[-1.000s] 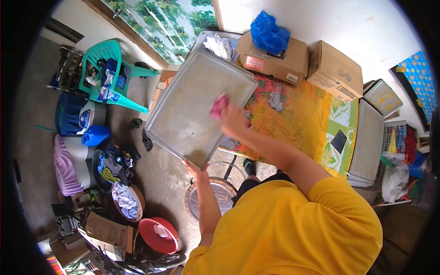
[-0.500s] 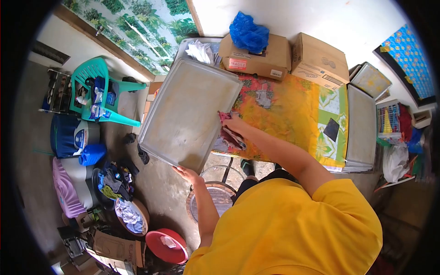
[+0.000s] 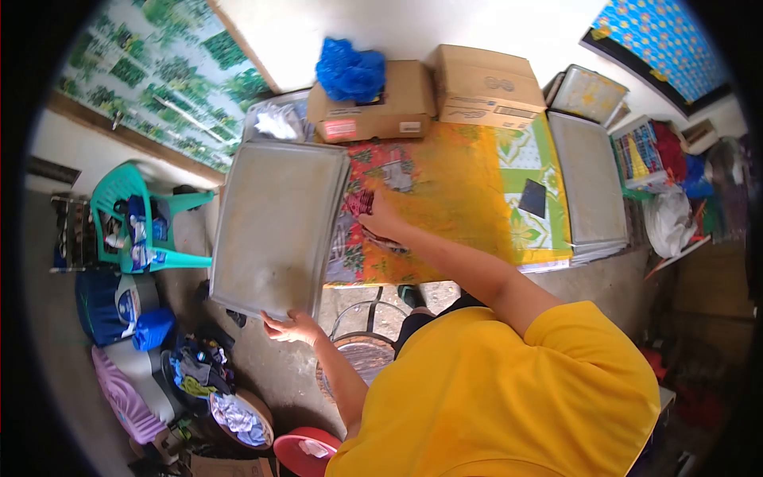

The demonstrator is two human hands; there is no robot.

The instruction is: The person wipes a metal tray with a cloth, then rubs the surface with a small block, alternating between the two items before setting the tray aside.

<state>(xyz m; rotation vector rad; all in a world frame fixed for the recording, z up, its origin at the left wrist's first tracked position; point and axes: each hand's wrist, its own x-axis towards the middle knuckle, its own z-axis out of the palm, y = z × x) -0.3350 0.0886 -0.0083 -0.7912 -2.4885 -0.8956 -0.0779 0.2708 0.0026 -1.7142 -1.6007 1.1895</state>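
A large grey metal baking tray (image 3: pixel 278 215) lies at the table's left end, with more tray rims showing beneath its right edge. My left hand (image 3: pixel 294 327) is at its near edge, the fingers curled against the rim. Just right of the tray, my right hand (image 3: pixel 383 219) is closed around a crumpled dark red patterned rag (image 3: pixel 362 202), low over the tablecloth. Part of the rag is hidden by the hand.
An orange floral tablecloth (image 3: pixel 453 199) covers the table. Cardboard boxes (image 3: pixel 485 87) and a blue plastic bag (image 3: pixel 350 70) line the back. More trays (image 3: pixel 588 183) are stacked right, beyond a dark flat object (image 3: pixel 532 199). A green chair (image 3: pixel 119 191) stands left; a stool (image 3: pixel 358 358) is below.
The view has shifted, so the table sits further left and lower. The tray has turned straighter and lies closer to the stack. My right hand with the rag has moved off its right edge.
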